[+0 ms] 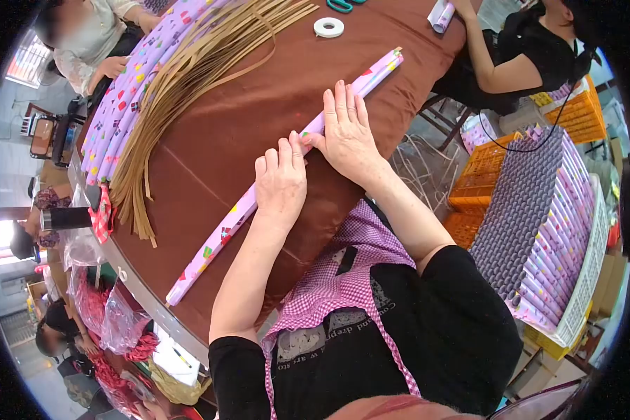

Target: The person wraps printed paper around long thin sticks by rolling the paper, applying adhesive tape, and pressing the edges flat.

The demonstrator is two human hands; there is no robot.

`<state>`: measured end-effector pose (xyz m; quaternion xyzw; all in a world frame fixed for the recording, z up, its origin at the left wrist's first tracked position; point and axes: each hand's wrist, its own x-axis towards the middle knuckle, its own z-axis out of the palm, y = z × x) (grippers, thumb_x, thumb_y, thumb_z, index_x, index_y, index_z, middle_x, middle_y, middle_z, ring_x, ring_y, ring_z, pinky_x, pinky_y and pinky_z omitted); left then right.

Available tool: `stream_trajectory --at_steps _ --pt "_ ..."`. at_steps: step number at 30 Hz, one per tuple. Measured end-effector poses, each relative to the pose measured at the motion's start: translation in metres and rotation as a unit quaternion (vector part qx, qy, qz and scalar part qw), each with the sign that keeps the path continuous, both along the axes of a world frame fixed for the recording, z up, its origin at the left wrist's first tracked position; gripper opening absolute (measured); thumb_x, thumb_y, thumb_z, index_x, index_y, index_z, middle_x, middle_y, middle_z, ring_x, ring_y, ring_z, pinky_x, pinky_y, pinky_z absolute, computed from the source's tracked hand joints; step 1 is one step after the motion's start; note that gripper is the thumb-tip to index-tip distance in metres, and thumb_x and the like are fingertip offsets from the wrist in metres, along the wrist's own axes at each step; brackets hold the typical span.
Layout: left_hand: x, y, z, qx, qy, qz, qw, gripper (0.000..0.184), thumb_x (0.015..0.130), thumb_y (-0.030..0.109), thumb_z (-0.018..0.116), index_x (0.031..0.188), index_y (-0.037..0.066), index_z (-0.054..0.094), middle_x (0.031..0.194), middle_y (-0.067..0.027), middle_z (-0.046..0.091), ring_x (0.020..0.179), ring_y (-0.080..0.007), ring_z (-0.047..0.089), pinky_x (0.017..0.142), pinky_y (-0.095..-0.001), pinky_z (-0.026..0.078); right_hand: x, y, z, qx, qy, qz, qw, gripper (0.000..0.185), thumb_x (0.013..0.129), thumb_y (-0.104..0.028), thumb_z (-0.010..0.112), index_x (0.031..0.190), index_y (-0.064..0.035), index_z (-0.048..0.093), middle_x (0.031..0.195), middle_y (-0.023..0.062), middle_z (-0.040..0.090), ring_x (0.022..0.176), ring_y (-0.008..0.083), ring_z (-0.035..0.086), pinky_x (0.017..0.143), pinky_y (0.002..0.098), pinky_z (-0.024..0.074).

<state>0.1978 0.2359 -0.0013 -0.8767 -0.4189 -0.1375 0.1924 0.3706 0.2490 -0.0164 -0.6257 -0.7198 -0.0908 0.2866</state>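
A long, thin roll of lilac patterned paper [217, 241] lies diagonally across the brown table cover [224, 133]. My left hand [281, 178] rests palm down on the middle of this roll, its fingers bent a little over it and no grip closed round it. Farther up the roll, my right hand [346, 136] presses flat with the fingers stretched out and the thumb pointing toward my left hand. Both palms hide parts of the paper. Beyond my right hand, the roll's upper end [392, 59] shows.
Brown flat strips [182, 80] and a stack of patterned rolls [129, 98] cover the table's left side. White tape [328, 28] and green scissors [343, 5] lie at the back. A white crate [577, 294] holds many rolls at right. Co-workers [518, 59] sit around.
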Motion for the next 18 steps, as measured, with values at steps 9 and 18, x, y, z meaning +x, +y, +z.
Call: stream_trajectory --at_steps 9,18 --pt "-0.001 -0.001 -0.002 -0.007 -0.015 0.001 1.000 0.053 0.087 0.022 0.066 0.133 -0.003 0.057 0.119 -0.0112 0.061 0.088 -0.0237 0.055 0.076 -0.0366 0.045 0.000 -0.010 -0.008 -0.033 0.036 -0.058 0.997 0.091 0.090 -0.048 0.064 0.146 0.0138 0.029 0.154 0.0342 0.027 0.148 0.0419 0.022 0.121 0.0512 0.0167" --pt "-0.002 -0.004 -0.002 0.016 -0.017 -0.003 1.000 0.055 0.087 0.026 0.069 0.133 -0.002 0.057 0.118 -0.0101 0.062 0.088 -0.0231 0.054 0.075 -0.0363 0.045 0.022 -0.030 -0.008 -0.098 0.010 -0.081 0.992 0.088 0.093 -0.051 0.057 0.148 0.0110 0.028 0.155 0.0309 0.028 0.148 0.0397 0.024 0.121 0.0510 0.0148"
